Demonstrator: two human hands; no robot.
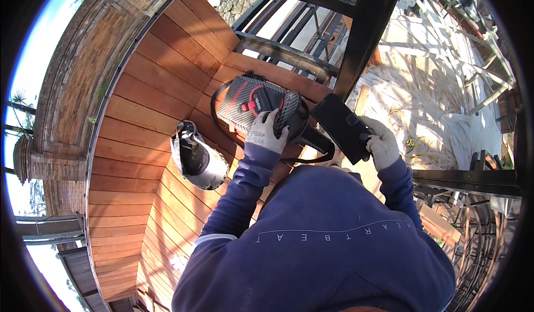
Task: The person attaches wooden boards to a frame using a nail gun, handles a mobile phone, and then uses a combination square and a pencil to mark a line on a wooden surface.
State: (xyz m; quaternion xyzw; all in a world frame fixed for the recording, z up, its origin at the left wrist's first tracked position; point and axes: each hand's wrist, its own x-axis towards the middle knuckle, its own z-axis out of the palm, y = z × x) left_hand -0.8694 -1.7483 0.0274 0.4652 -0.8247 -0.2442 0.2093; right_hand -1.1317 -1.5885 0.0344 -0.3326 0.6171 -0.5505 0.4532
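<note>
Phone in the right grip, bag under the left

The wooden planking spreads wide to the left of the left grip, with bare boards running out to a thin dark rim that curves along the far side. Nearer in, left of that grip and slightly toward the body, a white shell with a dark hollow takes up some of the boards; what it is cannot be told. Ahead of the right grip, a thick black beam stands close and narrows the room there. To the right of that grip the view opens over pale sheeting lying on the ground.

A black phone, or something much like one, is grasped in the right grip, which has it by the end nearer the body, gloved fingers along its right-hand edge. The phone lies left and ahead of that grip, well apart from the left one. The grey-and-red bag sits on the planking, just ahead of the left grip; gloved fingers curl over it, though whether they are clenched on it cannot be told.

The phone's long axis slants, its far end pointing ahead and leftward from the right grip. The bag's longer line also slants, from ahead-left of the left grip toward the right.
</note>
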